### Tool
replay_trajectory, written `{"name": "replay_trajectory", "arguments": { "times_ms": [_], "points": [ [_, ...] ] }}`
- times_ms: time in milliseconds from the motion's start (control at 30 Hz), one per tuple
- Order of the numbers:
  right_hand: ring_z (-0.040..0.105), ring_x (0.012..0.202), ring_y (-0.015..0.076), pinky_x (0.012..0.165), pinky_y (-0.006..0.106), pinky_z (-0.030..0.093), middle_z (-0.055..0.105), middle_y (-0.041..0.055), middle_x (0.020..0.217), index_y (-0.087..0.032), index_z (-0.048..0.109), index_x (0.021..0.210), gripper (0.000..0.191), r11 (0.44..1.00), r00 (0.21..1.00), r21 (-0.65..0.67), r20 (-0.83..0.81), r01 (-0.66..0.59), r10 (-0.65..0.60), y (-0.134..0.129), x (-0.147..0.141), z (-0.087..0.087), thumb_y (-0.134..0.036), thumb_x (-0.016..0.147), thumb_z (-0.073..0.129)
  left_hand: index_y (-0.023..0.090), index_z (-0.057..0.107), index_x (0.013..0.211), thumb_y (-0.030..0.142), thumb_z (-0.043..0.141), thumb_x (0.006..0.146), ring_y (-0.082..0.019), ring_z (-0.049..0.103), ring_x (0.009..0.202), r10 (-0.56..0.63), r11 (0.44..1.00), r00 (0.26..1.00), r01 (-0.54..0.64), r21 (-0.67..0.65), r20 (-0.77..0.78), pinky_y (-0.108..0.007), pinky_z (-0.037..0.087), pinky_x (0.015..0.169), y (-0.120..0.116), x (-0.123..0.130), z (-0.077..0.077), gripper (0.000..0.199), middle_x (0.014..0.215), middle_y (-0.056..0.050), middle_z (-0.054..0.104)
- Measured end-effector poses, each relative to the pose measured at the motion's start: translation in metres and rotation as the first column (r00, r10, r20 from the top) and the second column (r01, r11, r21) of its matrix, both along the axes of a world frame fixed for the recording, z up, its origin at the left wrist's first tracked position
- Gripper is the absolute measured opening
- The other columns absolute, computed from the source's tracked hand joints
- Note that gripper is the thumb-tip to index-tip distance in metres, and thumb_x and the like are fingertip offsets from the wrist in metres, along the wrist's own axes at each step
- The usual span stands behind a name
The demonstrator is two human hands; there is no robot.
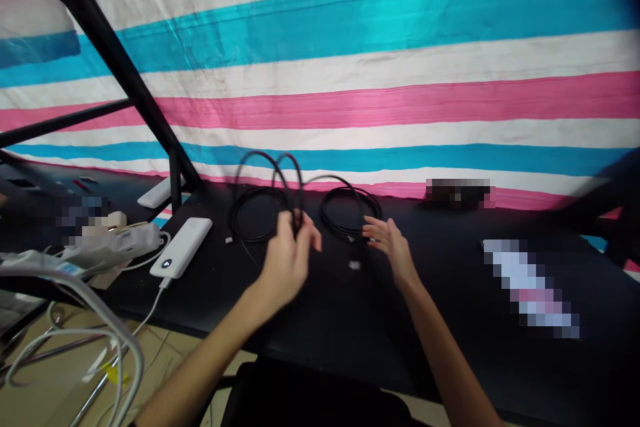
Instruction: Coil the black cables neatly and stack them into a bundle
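Observation:
Raised loops of black cable (259, 155) are gripped in my left hand (291, 250), its fingers closed round them above the black table. A coil of black cable (235, 220) lies just behind and left of that hand. Another black coil (327, 217) rests to the right, between my two hands. Beside it my right hand (390, 243) hovers with its fingers apart, slightly blurred, holding nothing that I can see. Small pale connector ends (355, 265) show on the table near the right coil, and one more (229, 240) sits by the left coil.
A white power bank (183, 247) with a white cable lies at the left, near white power strips (120, 243). Black metal frame bars (115, 60) rise behind them. A dark object (457, 193) stands at the back right; a blurred-out flat item (530, 287) lies on the right.

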State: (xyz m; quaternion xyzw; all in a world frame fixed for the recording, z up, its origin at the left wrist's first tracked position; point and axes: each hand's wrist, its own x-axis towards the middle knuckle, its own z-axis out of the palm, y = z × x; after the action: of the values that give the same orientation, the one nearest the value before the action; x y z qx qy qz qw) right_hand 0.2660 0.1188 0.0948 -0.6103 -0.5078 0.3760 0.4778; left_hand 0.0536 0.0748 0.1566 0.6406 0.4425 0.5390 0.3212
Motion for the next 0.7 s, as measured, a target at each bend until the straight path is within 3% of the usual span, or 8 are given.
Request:
{"name": "replay_trajectory", "arguments": {
  "times_ms": [67, 133, 267, 333, 433, 500, 567, 700],
  "points": [
    [0.066, 0.100, 0.0222, 0.082, 0.032, 0.053, 0.069, 0.0146, 0.107, -0.014, 0.059, 0.121, 0.077, 0.963, 0.890, -0.061, -0.400, -0.263, 0.218, -0.014, -0.017, 0.022, -0.065, 0.087, 0.012, 0.023, 0.043, 0.093, 0.033, 0.035, 0.096, -0.007, 0.043, 0.044, -0.174, 0.980, 0.973, 0.155, -0.127, -0.152, -0.022, 0.032, 0.046, -0.019, 0.012, -0.013, 0.013, 0.076, 0.000, 0.060],
    [0.068, 0.095, 0.0233, 0.079, 0.034, 0.055, 0.069, 0.0146, 0.105, -0.016, 0.057, 0.123, 0.075, 0.927, 0.790, -0.104, -0.563, -0.360, 0.243, -0.029, -0.032, 0.039, -0.067, 0.086, 0.016, 0.022, 0.043, 0.097, 0.028, 0.034, 0.095, -0.010, 0.050, 0.049, -0.265, 0.955, 0.935, 0.220, -0.200, -0.237, -0.025, 0.037, 0.052, -0.034, 0.021, -0.026, 0.011, 0.081, -0.004, 0.062],
    [0.069, 0.075, 0.0187, 0.056, 0.024, 0.052, 0.070, 0.0076, 0.092, -0.021, 0.051, 0.125, 0.055, 0.933, 0.814, -0.083, -0.521, -0.349, 0.258, -0.052, -0.050, 0.047, -0.050, 0.080, 0.061, 0.018, 0.044, 0.114, 0.029, 0.032, 0.095, -0.016, 0.052, 0.048, -0.377, 0.894, 0.897, 0.286, -0.346, -0.231, -0.029, 0.040, 0.055, -0.048, 0.033, -0.046, 0.025, 0.064, -0.001, 0.059],
    [0.067, 0.072, 0.0173, 0.048, 0.020, 0.047, 0.070, 0.0064, 0.088, -0.021, 0.054, 0.119, 0.049, 0.924, 0.815, -0.039, -0.486, -0.381, 0.316, -0.060, -0.052, 0.043, -0.048, 0.080, 0.063, 0.017, 0.046, 0.122, 0.035, 0.030, 0.096, -0.018, 0.057, 0.054, -0.404, 0.869, 0.899, 0.319, -0.379, -0.170, -0.031, 0.043, 0.059, -0.048, 0.035, -0.050, 0.035, 0.062, -0.001, 0.060],
    [0.055, 0.051, 0.0097, 0.037, 0.019, 0.040, 0.070, 0.0066, 0.090, -0.021, 0.058, 0.114, 0.044, 0.910, 0.808, -0.051, -0.483, -0.412, 0.339, -0.069, -0.049, 0.039, -0.053, 0.084, 0.057, 0.018, 0.047, 0.128, 0.041, 0.030, 0.097, -0.019, 0.063, 0.067, -0.376, 0.855, 0.927, 0.350, -0.382, 0.009, -0.032, 0.047, 0.069, -0.046, 0.036, -0.049, 0.042, 0.074, -0.004, 0.067],
    [0.049, 0.046, 0.0071, 0.039, 0.020, 0.042, 0.070, 0.0065, 0.096, -0.022, 0.059, 0.117, 0.045, 0.917, 0.811, -0.079, -0.500, -0.390, 0.302, -0.073, -0.044, 0.039, -0.055, 0.085, 0.054, 0.017, 0.049, 0.128, 0.043, 0.031, 0.097, -0.019, 0.065, 0.071, -0.377, 0.820, 0.909, 0.417, -0.392, 0.177, -0.032, 0.049, 0.071, -0.045, 0.034, -0.045, 0.044, 0.083, -0.006, 0.069],
    [0.058, 0.058, 0.0103, 0.049, 0.023, 0.049, 0.070, 0.0056, 0.097, -0.023, 0.061, 0.115, 0.043, 0.934, 0.822, -0.082, -0.506, -0.347, 0.261, -0.076, -0.038, 0.040, -0.055, 0.085, 0.055, 0.015, 0.054, 0.121, 0.043, 0.033, 0.097, -0.018, 0.065, 0.076, -0.382, 0.794, 0.882, 0.466, -0.389, 0.276, -0.031, 0.050, 0.074, -0.044, 0.030, -0.040, 0.043, 0.089, -0.008, 0.070],
    [0.065, 0.083, 0.0158, 0.067, 0.023, 0.052, 0.070, 0.0044, 0.093, -0.021, 0.062, 0.097, 0.032, 0.945, 0.836, -0.055, -0.484, -0.324, 0.258, -0.078, -0.036, 0.043, -0.049, 0.084, 0.061, 0.015, 0.064, 0.098, 0.040, 0.040, 0.096, -0.017, 0.062, 0.091, -0.367, 0.808, 0.890, 0.450, -0.381, 0.271, -0.029, 0.045, 0.086, -0.042, 0.023, -0.034, 0.034, 0.098, -0.008, 0.069]
  ]
}}
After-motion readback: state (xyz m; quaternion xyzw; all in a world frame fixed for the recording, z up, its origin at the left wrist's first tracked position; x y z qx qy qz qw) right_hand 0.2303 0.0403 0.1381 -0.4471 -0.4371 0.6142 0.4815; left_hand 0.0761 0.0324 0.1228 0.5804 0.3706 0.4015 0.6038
